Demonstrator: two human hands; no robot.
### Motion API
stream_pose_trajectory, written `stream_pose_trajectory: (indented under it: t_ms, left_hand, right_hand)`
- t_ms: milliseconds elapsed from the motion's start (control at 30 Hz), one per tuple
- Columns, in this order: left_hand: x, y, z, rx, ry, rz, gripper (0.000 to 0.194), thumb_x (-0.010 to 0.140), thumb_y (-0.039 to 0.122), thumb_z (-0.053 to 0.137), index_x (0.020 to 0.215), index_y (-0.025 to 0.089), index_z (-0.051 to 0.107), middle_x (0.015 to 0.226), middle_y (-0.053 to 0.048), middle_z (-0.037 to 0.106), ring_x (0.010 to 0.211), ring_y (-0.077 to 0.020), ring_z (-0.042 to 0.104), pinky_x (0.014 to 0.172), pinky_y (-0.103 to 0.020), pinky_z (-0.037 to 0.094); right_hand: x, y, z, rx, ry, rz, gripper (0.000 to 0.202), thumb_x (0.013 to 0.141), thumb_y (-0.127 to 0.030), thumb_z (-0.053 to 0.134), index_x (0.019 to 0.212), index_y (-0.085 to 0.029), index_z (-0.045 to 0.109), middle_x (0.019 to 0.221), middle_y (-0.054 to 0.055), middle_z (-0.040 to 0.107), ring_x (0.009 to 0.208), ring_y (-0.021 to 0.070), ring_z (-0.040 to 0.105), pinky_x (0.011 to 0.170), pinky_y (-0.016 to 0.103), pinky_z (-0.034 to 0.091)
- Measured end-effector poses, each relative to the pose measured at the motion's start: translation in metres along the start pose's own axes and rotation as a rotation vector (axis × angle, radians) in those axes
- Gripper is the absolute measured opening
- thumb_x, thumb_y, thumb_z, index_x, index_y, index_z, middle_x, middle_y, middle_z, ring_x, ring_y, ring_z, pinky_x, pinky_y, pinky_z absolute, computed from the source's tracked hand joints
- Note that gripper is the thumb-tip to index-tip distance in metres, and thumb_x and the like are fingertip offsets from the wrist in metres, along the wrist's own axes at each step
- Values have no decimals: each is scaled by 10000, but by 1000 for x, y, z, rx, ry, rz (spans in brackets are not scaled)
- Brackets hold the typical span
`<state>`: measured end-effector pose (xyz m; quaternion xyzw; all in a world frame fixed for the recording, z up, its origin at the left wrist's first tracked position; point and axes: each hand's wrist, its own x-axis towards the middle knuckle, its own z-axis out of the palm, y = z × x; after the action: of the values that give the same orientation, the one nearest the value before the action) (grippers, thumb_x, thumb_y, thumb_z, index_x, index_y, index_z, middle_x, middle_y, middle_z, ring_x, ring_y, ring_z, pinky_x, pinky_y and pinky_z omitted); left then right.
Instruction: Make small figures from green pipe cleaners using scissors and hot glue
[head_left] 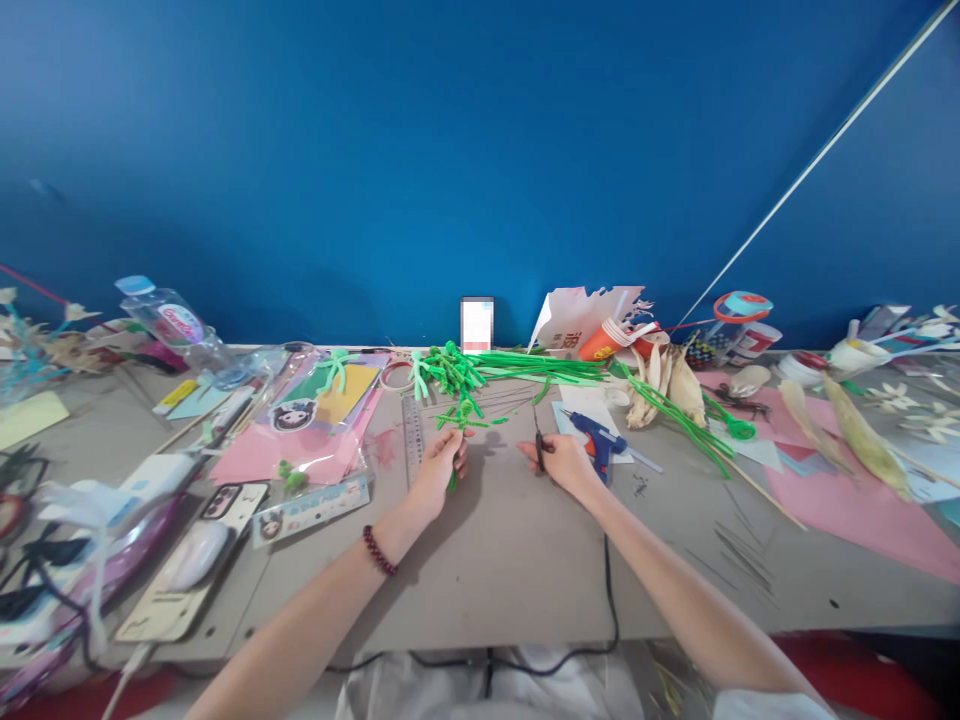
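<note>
My left hand (441,468), with a dark bead bracelet at its wrist, pinches a branched green pipe cleaner piece (465,408). Its stem end shows below the fingers. Apart from it, on the right, my right hand (566,462) is closed around a pair of scissors (539,448), its blades pointing away from me. Short green clippings (500,421) lie between the two hands. Just beyond them is a heap of twisted green pipe cleaners (454,368), and a bundle of straight green stems (547,368) stretches to the right.
A blue glue gun (600,440) lies beside my right hand, its black cable (611,590) running to the table's front edge. Left are a clear ruler (413,440), pink paper (259,455), a phone (169,605) and a bottle (176,325). Dried husks (651,390) lie right.
</note>
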<state>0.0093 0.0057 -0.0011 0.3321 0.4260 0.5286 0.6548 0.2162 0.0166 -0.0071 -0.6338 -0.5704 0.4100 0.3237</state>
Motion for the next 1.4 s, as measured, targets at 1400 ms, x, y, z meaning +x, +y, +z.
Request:
stream_pose_trajectory:
  t_ms: [1400]
  left_hand:
    - [11,5,-12,52,100,228,285,737,442,638,716,163,582,531,66,369,427,-54,312,423,-189,307]
  right_hand:
    - [-31,-26,7,-691,-289,-610,318,885,-140,429,1122,-210,630,1109,90,655,998,203,628,867,303,474]
